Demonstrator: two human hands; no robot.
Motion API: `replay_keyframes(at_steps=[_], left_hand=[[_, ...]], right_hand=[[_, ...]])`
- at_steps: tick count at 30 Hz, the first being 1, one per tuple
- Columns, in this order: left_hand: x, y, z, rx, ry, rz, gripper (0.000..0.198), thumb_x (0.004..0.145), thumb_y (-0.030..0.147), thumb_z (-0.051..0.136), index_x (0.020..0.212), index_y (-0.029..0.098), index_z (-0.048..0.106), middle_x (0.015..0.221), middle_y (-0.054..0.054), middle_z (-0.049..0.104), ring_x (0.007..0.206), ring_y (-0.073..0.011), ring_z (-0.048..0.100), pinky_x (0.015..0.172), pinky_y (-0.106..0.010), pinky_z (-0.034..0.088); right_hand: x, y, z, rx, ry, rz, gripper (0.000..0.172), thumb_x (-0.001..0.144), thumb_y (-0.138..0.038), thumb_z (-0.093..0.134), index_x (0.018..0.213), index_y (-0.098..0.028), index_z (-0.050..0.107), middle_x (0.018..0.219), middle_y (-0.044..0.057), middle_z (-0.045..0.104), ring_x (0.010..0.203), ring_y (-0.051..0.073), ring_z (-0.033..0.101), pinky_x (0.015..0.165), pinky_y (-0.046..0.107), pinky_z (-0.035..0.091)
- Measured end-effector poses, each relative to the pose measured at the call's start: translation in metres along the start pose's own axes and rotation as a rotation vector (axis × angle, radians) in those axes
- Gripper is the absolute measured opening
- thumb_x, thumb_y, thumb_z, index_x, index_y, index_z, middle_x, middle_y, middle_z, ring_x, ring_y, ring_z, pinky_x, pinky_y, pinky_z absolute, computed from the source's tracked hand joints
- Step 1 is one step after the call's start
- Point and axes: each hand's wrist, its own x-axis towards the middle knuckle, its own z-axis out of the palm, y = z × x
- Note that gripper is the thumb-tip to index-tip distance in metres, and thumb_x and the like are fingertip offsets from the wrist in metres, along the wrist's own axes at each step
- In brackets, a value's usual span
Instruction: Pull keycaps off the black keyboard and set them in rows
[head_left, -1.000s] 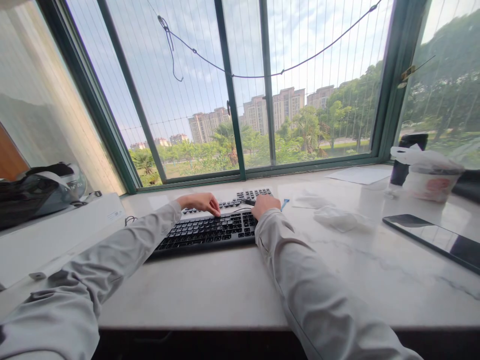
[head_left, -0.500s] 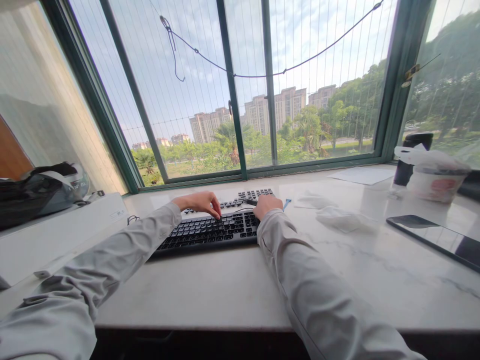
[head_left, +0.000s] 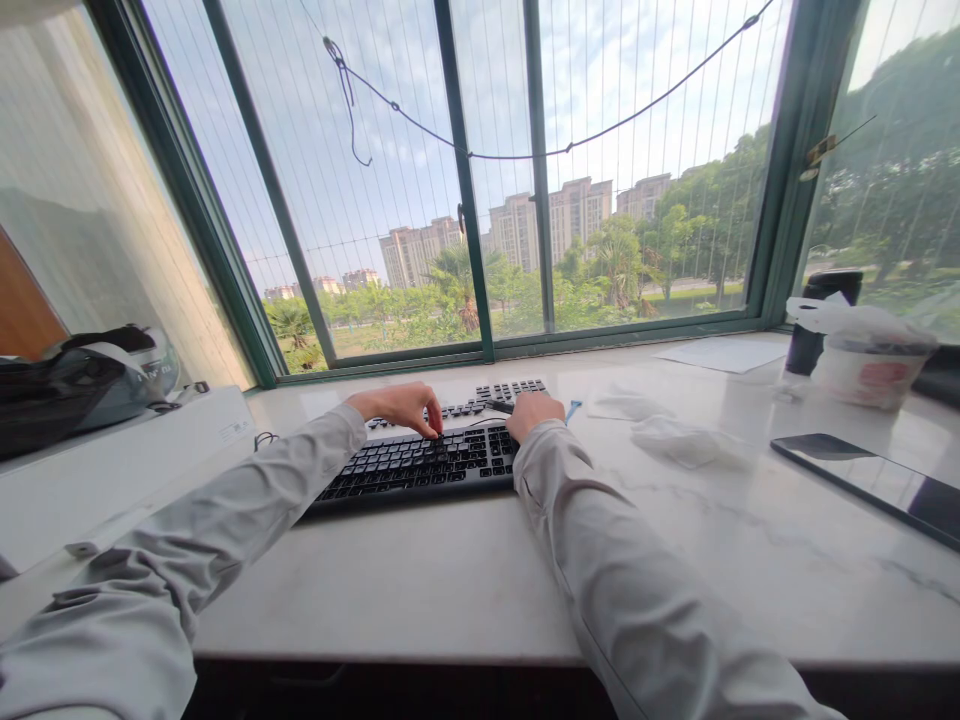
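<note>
A black keyboard lies on the pale tabletop in front of me, several of its keys looking dark and bare. Over its back edge, my left hand bends down with thumb and fingertips pinched together at the keys; whatever is between them is too small to make out. My right hand is closed round the keyboard's right end, fingers mostly hidden. Beside its knuckles a dark stick-like piece pokes out to the left. Loose black keycaps lie in rows behind the keyboard.
Right of my right hand are a small blue item and crumpled white tissue. Farther right lie a dark tablet-like device, a bagged tub and a black cup. A white box stands left, below the window.
My left hand stays at almost the same place, its fingertips pinched at the keys. The right hand has barely moved; the view has shifted slightly.
</note>
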Motion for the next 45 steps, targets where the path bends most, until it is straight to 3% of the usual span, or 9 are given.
replay_keyframes(at_steps=[22,36,45], left_hand=[[0.003,-0.002,-0.001,-0.030,0.001,-0.040,0.033,0.068,0.049,0.072,0.090,0.025,0.077,0.086,0.000,0.073,0.075,-0.0135,0.061,0.067,-0.020,0.042],[0.008,-0.003,0.000,0.007,-0.007,0.034,0.026,0.069,0.041,0.073,0.088,0.025,0.077,0.086,0.000,0.074,0.074,-0.0130,0.063,0.067,-0.021,0.042],[0.014,-0.004,-0.001,0.012,-0.048,-0.001,0.027,0.067,0.041,0.073,0.086,0.022,0.077,0.084,-0.001,0.074,0.072,-0.0126,0.062,0.065,-0.021,0.040]], right_hand=[[0.000,-0.001,0.000,-0.004,0.010,0.006,0.030,0.077,-0.021,0.055,0.102,-0.014,0.069,0.105,0.017,0.067,0.097,0.026,0.064,0.078,0.035,0.051],[0.000,0.000,0.000,0.007,0.005,0.005,0.030,0.078,-0.021,0.055,0.103,-0.014,0.069,0.106,0.016,0.067,0.098,0.025,0.064,0.078,0.034,0.050],[0.000,-0.001,0.000,0.019,-0.002,0.009,0.030,0.078,-0.022,0.056,0.104,-0.014,0.068,0.107,0.016,0.066,0.099,0.025,0.064,0.080,0.035,0.050]])
